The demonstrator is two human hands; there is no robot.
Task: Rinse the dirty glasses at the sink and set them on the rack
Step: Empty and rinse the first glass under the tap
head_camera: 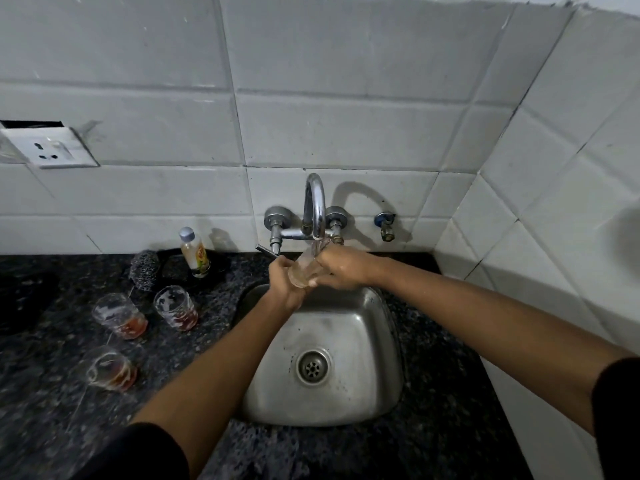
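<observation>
Bare forearms; black sleeves pushed above elbows; left hand [284, 279], right hand [341, 270] ringless.

The counter [433, 393] is dark speckled stone, meeting white wall tiles at its back and right edges. A steel sink [360, 327] is set into it. Left of the sink stand 3 dirty glasses: the nearest glass [176, 308] just beside the sink's left rim, a second glass [119, 316] further left of it, and a third glass [111, 368] left of the sink's front half; each has reddish dregs. Behind them, left of the sink's back corner, sit a wire scrubber [144, 268] and a small capped bottle [194, 252], upright.
</observation>
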